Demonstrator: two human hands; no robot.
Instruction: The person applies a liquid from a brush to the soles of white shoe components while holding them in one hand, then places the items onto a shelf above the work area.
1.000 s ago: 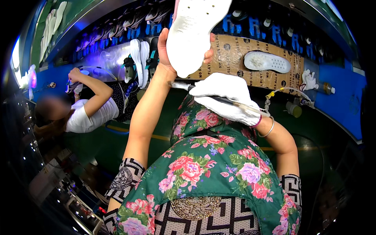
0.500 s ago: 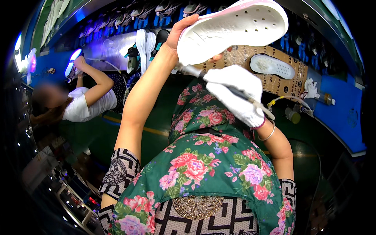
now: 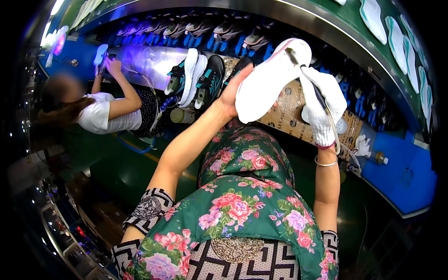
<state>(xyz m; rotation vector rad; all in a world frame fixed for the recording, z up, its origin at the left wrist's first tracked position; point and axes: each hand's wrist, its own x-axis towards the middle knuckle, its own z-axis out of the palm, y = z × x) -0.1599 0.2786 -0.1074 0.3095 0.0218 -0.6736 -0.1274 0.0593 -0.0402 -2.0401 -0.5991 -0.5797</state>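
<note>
My bare left hand (image 3: 233, 95) is closed round the near end of a white shoe sole (image 3: 262, 88), holding it tilted up in front of me. In a white knit glove, my right hand (image 3: 326, 100) grips a brush (image 3: 292, 56) with a thin tube along its handle. The dark bristles rest against the far end of the sole. A cardboard sheet (image 3: 284, 109) lies on the bench beneath. Another white sole (image 3: 342, 125) on it is mostly hidden behind my glove.
Several dark shoes (image 3: 211, 79) and upright white soles (image 3: 192, 77) stand left of the cardboard. Behind runs a conveyor of shoes (image 3: 226, 35), below a shelf of soles (image 3: 395, 44). A crumpled glove (image 3: 361, 145) and a bottle (image 3: 380, 158) sit right. A co-worker (image 3: 109, 105) holds a sole at far left.
The sole has come lower and turned, its far end now pointing up and right. My right hand has moved right and up, bringing the brush from beside the sole onto its far end.
</note>
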